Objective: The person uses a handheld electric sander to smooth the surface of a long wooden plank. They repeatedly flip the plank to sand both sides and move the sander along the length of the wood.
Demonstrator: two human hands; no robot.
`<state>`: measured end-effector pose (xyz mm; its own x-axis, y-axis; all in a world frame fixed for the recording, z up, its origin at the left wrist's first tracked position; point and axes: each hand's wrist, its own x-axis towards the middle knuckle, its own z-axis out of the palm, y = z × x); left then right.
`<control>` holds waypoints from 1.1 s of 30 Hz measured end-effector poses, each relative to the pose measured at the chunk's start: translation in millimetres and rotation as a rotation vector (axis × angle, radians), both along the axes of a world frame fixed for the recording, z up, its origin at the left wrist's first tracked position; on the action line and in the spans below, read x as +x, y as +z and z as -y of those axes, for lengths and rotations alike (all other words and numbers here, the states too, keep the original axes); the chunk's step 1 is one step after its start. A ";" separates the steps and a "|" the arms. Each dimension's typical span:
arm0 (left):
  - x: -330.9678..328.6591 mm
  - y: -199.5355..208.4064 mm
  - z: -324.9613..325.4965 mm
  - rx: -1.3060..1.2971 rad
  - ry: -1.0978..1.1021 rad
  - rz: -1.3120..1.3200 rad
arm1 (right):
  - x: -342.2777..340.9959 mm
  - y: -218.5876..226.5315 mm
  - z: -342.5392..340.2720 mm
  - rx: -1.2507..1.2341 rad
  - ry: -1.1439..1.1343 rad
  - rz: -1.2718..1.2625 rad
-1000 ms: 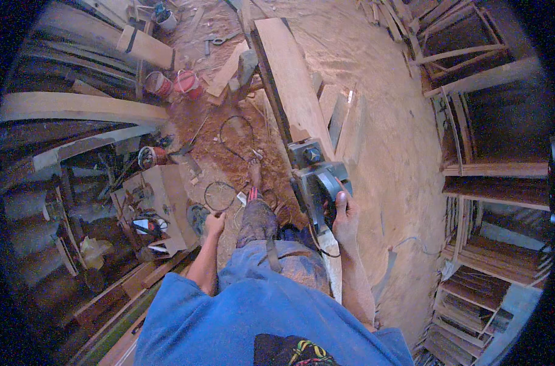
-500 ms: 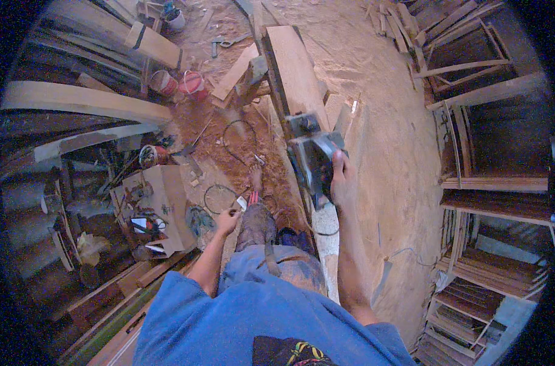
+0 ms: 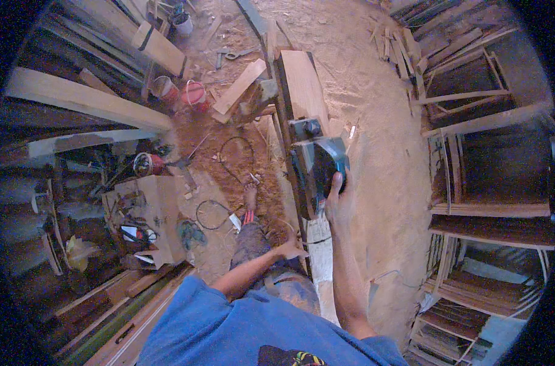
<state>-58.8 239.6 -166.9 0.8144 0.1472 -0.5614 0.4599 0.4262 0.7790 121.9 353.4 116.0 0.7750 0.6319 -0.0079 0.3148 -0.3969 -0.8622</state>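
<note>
My right hand point(image 3: 337, 190) is wrapped round the rear handle of a dark electric hand planer point(image 3: 317, 165). The planer rests on a long, narrow wooden plank point(image 3: 302, 85) that runs away from me. Behind the tool, a black cord point(image 3: 319, 242) crosses the pale near part of the workpiece. My left hand point(image 3: 291, 247) is low by the left edge of that part, close to the cord. Its fingers are blurred, so I cannot make out whether they grip anything. Below, my bare foot point(image 3: 250, 189) stands on the dusty ground.
Left of the plank lie a loose board point(image 3: 241, 88), a red bucket point(image 3: 194, 94) and a looped cable point(image 3: 213, 215). A box-like wooden piece point(image 3: 161, 210) stands nearer on the left. Wooden frames point(image 3: 466, 97) and stacked panels line the right side. Sawdust covers the floor.
My left hand has swung right from beside my leg to the workpiece's edge behind the planer. My right hand stays on the planer, which sits slightly lower in view as the whole scene shifts.
</note>
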 end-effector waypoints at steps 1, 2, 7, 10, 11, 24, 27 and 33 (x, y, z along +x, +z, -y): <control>-4.8 -41.9 18.7 -0.025 0.010 -0.005 | -4.4 3.1 -20.8 0.001 0.044 -0.006; -0.4 -24.7 12.6 -0.001 -0.042 -0.001 | 5.9 1.2 -27.3 -0.007 0.009 0.024; -18.1 12.1 -27.1 0.047 -0.387 0.089 | 23.4 19.8 -88.8 -0.036 -0.016 0.037; -28.7 48.8 -60.4 0.074 -0.474 0.093 | 54.7 1.0 -122.5 0.011 0.003 0.072; -41.9 21.6 -52.9 0.102 -0.434 0.118 | 48.9 7.8 -144.2 -0.010 0.024 0.090; -72.3 21.9 -108.5 0.070 -0.004 0.071 | 99.8 -2.0 -301.8 -0.009 0.047 0.161; -65.8 15.2 -124.4 0.459 0.005 -0.094 | 103.2 7.3 -335.0 -0.017 0.103 0.115; -44.0 63.7 -179.4 0.276 0.212 -0.248 | 133.2 -8.8 -362.9 0.052 0.083 0.178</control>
